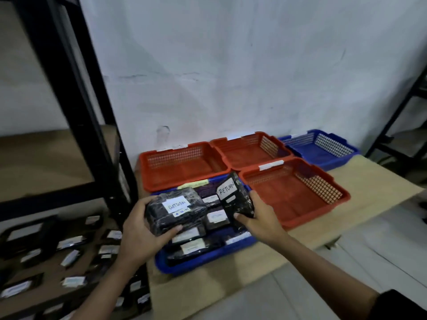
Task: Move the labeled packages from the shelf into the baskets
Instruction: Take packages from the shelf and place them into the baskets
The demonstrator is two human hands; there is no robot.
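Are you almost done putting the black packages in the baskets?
Not yet. Done: the near blue basket already holds several labeled packages. In hand: the left hand grips a package marked RETURN, and the right hand grips another RETURN package, both over that basket. Left: many packages lie on the shelf, and the three red baskets show nothing inside.

Both hands [141,229] [258,220] curled, gripping.

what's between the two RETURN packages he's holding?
Head view: between left package and right package shows the near blue basket, with labeled black packages lying in it.
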